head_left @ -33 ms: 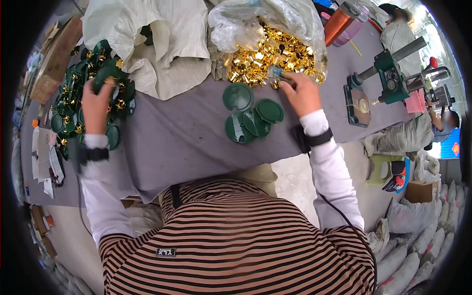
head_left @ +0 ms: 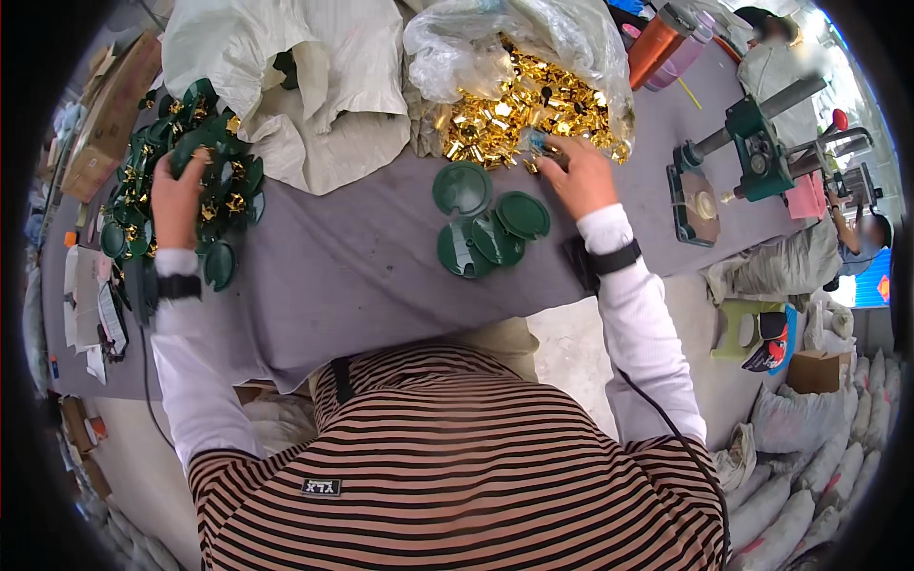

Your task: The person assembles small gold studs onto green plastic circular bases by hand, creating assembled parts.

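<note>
My left hand [head_left: 177, 198] reaches into a heap of dark green round lids fitted with gold pieces [head_left: 205, 143] at the table's left, its fingers curled around one green lid. My right hand [head_left: 581, 176] is at the near edge of a pile of small shiny gold metal pieces [head_left: 519, 109] spilling from a clear plastic bag [head_left: 476, 43]. Its fingertips pinch among the pieces, and what they hold is too small to tell apart. Several plain green lids [head_left: 486, 228] lie overlapping on the grey table cloth [head_left: 352, 266] between my hands, nearer the right one.
A green hand press [head_left: 752, 143] stands on the table's right end, with an orange bottle [head_left: 657, 43] behind it. White sacks [head_left: 314, 86] lie at the back. Cardboard boxes [head_left: 105, 114] sit at the far left, filled bags [head_left: 809, 457] on the floor at right. Another person [head_left: 862, 228] is at far right.
</note>
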Demonstrator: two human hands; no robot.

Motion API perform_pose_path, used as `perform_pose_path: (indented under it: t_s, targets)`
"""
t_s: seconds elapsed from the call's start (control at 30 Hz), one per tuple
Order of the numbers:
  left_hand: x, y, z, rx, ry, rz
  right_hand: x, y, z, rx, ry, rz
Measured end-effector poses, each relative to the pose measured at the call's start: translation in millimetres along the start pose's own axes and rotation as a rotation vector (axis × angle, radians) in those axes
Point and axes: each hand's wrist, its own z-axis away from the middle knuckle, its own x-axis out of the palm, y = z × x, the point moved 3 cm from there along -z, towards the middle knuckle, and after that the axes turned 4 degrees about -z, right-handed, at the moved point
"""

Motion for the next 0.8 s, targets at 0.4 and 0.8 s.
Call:
perform_pose_path:
  t_s: [0.4,0.8]
  targets:
    - [205.2,123.7,169.8,0.781,-0.304,0.093,14.7,24.2,18.0,0.233,-0.082,-0.133]
    - [202.5,96.7,151.3,-0.078,-0.632,0.478,-7.4,-23.1,43.1,0.340,0.138,-0.700]
